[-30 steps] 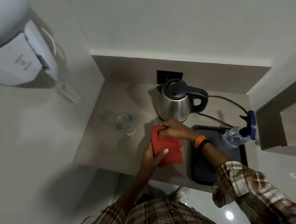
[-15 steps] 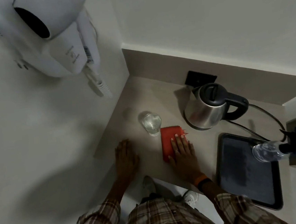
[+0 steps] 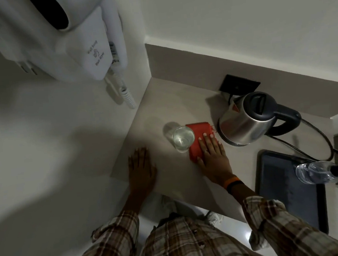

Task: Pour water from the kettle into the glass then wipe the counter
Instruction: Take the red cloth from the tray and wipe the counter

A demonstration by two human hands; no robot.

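Observation:
A steel kettle (image 3: 244, 123) with a black lid and handle stands upright on the beige counter (image 3: 167, 99), near the back wall. A clear glass (image 3: 182, 139) holding water stands left of it. Between them lies a folded red cloth (image 3: 198, 137). My right hand (image 3: 213, 156) lies flat on the cloth, fingers straight and pressing it onto the counter. My left hand (image 3: 141, 169) rests palm down on the counter's front left corner, fingers spread, holding nothing.
A dark tray (image 3: 285, 189) sits at the counter's right, with a clear plastic bottle (image 3: 315, 172) lying at its edge. The kettle's cord (image 3: 317, 134) loops to a black socket (image 3: 239, 85). A white wall hair dryer (image 3: 62, 35) hangs above left.
A second ago both hands held the red cloth up. Now the cloth lies flat under my right hand and has slid away from me, beside the glass. My left hand rests on the counter.

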